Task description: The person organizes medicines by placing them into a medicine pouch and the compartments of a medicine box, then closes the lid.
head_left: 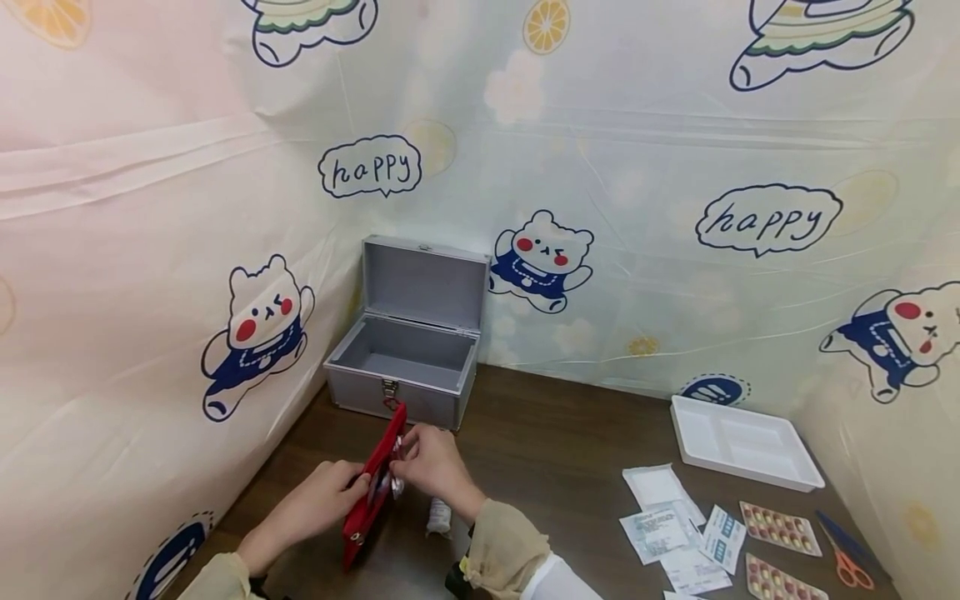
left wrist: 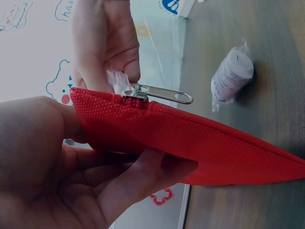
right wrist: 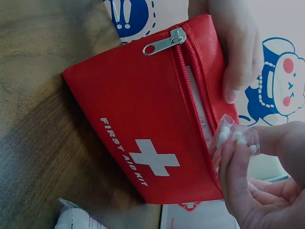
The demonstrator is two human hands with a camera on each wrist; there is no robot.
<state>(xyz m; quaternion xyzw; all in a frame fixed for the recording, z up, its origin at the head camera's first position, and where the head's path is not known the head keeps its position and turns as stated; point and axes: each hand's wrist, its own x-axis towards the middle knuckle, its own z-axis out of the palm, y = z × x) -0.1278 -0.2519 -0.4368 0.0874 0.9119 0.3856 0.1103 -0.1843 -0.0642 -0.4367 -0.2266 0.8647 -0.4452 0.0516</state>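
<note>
A red first aid pouch (right wrist: 128, 100) with a white cross stands on edge above the table, its zipper open. My left hand (head_left: 318, 500) grips it from the left, with the thumb on one face and the fingers on the other. At the zipper opening, my right hand (head_left: 435, 467) pinches a small clear packet of cotton swabs (right wrist: 224, 136). The packet's lower part is hidden at the pouch's mouth. Inside the opening shows a white item (right wrist: 198, 102) with print. A wrapped bandage roll (head_left: 439, 517) lies on the table below my right hand.
A grey metal case (head_left: 461, 392) stands behind the pouch, lid raised. To the right is a white divided tray (head_left: 750, 475). Before it lie several paper packets (head_left: 660, 533), two pill blister packs (head_left: 780, 528) and orange-handled scissors (head_left: 852, 571). Printed curtains (head_left: 637, 292) enclose the table.
</note>
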